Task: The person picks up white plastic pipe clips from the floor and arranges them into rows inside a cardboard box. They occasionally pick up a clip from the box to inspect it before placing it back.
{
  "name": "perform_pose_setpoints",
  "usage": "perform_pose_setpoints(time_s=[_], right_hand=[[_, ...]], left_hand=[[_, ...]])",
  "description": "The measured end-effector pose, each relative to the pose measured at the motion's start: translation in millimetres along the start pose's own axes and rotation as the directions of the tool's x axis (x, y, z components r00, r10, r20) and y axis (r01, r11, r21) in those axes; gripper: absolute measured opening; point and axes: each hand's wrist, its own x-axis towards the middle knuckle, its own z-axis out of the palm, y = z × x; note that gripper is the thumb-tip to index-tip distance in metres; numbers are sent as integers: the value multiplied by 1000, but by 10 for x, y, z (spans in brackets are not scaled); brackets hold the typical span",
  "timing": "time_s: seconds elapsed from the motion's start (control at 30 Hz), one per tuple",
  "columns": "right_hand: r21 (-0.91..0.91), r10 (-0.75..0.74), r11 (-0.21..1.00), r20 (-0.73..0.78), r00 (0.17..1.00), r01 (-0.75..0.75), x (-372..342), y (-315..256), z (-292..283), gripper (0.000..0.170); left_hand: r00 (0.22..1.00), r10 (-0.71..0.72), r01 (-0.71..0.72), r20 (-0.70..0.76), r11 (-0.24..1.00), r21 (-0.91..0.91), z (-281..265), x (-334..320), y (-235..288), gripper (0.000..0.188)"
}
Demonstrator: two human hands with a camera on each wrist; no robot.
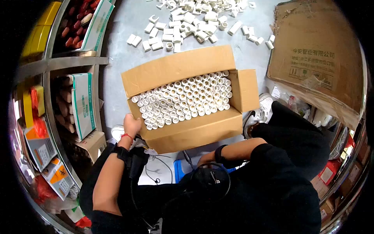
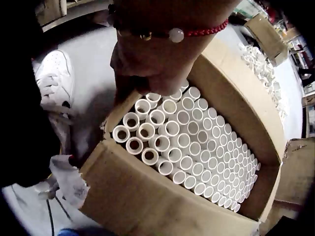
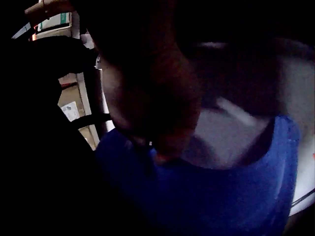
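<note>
As the left hand (image 1: 132,124) gripped the carton (image 1: 194,132) by its end, the right hand (image 3: 157,113) was at a blue object (image 3: 221,196), grasp too dark to tell.
Upright white tubes (image 1: 183,97) seemingly nearly filled it; flaps (image 1: 179,70) stood open, loose fittings (image 1: 189,29) unpacked beyond.

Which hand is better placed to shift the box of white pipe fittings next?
Probably the left hand: it grips the box at its left end. The right hand is down at a blue plastic thing, off the box.
</note>
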Motion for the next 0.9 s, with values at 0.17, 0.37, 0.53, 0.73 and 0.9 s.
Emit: perform_pose_setpoints(time_s=[0.17, 0.37, 0.53, 0.73, 0.9], right_hand=[[34, -6, 999, 61, 998, 4, -180, -190, -173, 25], [26, 57, 998, 36, 998, -58, -453, -497, -561, 24], [17, 141, 990, -3, 990, -141, -595, -644, -733, 24], [94, 217, 975, -180, 960, -203, -862, -666, -798, 23], [97, 155, 988, -483, 862, -123, -1179, -660, -1025, 24]], left_hand=[[958, -214, 240, -192, 962, 127, 72, -130, 294, 18], [948, -283, 291, -147, 956, 33, 1, -143, 429, 16], [945, -248, 261, -214, 965, 36, 112, -17, 234, 17], [993, -87, 86, -85, 996, -13, 70, 7, 71, 27], [995, -93, 95, 30, 992, -84, -204, -8, 166, 34]])
